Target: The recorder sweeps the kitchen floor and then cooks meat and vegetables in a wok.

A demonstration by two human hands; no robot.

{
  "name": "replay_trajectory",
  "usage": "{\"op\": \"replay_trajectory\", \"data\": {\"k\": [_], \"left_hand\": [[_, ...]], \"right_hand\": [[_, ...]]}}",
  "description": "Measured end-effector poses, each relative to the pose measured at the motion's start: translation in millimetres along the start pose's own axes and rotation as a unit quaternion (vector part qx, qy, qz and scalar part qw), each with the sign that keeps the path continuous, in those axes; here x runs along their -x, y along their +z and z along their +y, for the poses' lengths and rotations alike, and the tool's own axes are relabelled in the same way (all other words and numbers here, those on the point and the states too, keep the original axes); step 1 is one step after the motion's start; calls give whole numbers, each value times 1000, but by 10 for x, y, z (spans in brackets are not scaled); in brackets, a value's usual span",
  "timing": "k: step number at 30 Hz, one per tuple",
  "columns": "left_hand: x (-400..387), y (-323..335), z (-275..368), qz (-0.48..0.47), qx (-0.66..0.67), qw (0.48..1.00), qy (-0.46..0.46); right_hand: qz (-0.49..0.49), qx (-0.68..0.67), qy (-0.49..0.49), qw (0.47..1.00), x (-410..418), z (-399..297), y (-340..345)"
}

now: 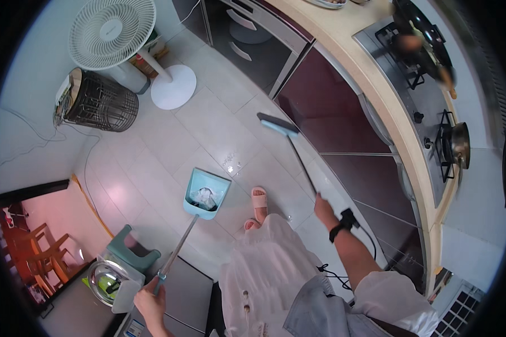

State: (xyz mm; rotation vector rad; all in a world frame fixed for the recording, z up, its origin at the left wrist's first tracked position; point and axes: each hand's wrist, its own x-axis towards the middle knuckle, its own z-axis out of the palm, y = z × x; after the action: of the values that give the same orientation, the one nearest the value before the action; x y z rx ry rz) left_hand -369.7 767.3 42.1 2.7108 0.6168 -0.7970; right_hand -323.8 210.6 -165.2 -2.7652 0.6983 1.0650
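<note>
My left hand [151, 298] grips the handle of a long-handled dustpan [192, 210]. Its light blue pan rests on the tiled floor, with crumpled clear and dark litter [205, 198] inside. My right hand [324, 209] is closed round the thin dark stick of a broom [300, 158]. The blue broom head with dark bristles [277, 123] is by the base of the dark red cabinets. Small shiny bits or wet spots [231, 163] show on the tiles just beyond the pan; I cannot tell which.
A white pedestal fan [173, 86] and a wire basket [103, 100] stand at the upper left. A green stool [140, 252] is at lower left. Dark red cabinets [320, 105] line the right, under a counter with a gas hob [421, 101]. A steel pot [460, 145] sits on one burner.
</note>
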Motion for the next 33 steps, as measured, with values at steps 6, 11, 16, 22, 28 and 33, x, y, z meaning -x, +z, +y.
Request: {"op": "replay_trajectory", "data": {"k": [6, 11, 16, 22, 28, 33], "left_hand": [[-526, -342, -112, 2, -35, 992, 124], [-1090, -619, -173, -5, -78, 977, 199], [-1720, -680, -195, -29, -117, 938, 326], [-2148, -542, 142, -58, -161, 889, 425], [-2273, -447, 47, -65, -179, 892, 410], [-2322, -487, -90, -84, -186, 896, 394]], "right_hand": [[-44, -134, 10, 990, 1044, -294, 477], [101, -177, -3, 979, 1451, -424, 559], [45, -285, 185, 939, 866, -1161, 356], [30, -172, 158, 972, 936, -1728, 1576], [-78, -289, 118, 947, 2217, -2583, 1800], [-178, -353, 90, 914, 2798, -2684, 936]]}}
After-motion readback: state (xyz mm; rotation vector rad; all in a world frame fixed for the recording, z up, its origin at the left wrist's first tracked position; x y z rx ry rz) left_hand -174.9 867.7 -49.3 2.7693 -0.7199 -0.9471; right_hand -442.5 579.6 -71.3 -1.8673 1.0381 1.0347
